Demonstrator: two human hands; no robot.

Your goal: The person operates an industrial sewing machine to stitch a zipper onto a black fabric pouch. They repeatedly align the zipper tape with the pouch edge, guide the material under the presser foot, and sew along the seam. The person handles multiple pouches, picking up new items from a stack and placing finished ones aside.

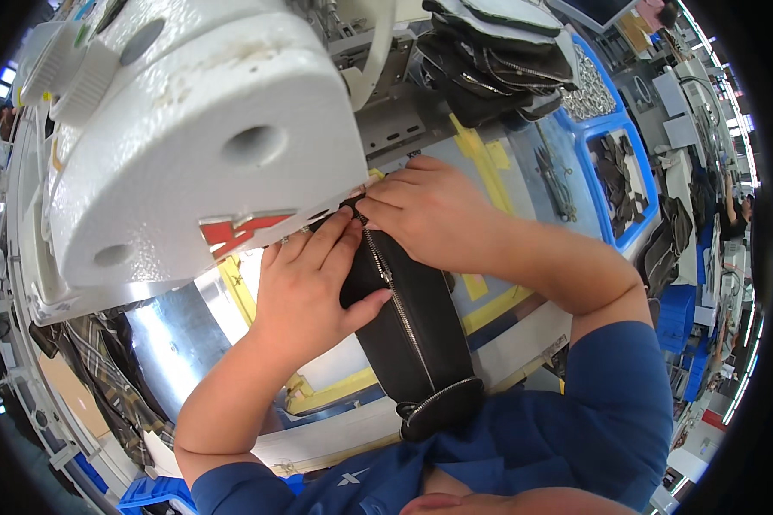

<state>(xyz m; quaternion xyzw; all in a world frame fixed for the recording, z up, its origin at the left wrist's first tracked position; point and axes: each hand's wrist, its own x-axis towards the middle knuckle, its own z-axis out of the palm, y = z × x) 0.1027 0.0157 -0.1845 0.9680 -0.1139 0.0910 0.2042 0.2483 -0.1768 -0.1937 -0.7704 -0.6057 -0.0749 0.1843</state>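
Observation:
A black zippered bag piece (414, 313) stretches from the white sewing machine head (206, 146) down to my body, its metal zipper (397, 305) running lengthwise. At the piece's far end, beside the machine, my left hand (305, 287) grips it, fingertips along the zipper and thumb lying near the zipper pull. My right hand (429, 210) pinches the same end from the right, its fingers bent and close to the left fingertips. The machine head hides the stitching point. Closest to me, the piece ends in a rounded, zippered flap (442, 403).
Several black zippered pieces (498, 69) are stacked at the back right. Beside them, blue trays hold metal hardware (588, 90) and dark scraps (618, 176). Scissors-like tools (556, 184) lie on the table. Yellow tape (489, 184) marks the work surface. Plaid fabric (107, 378) hangs at left.

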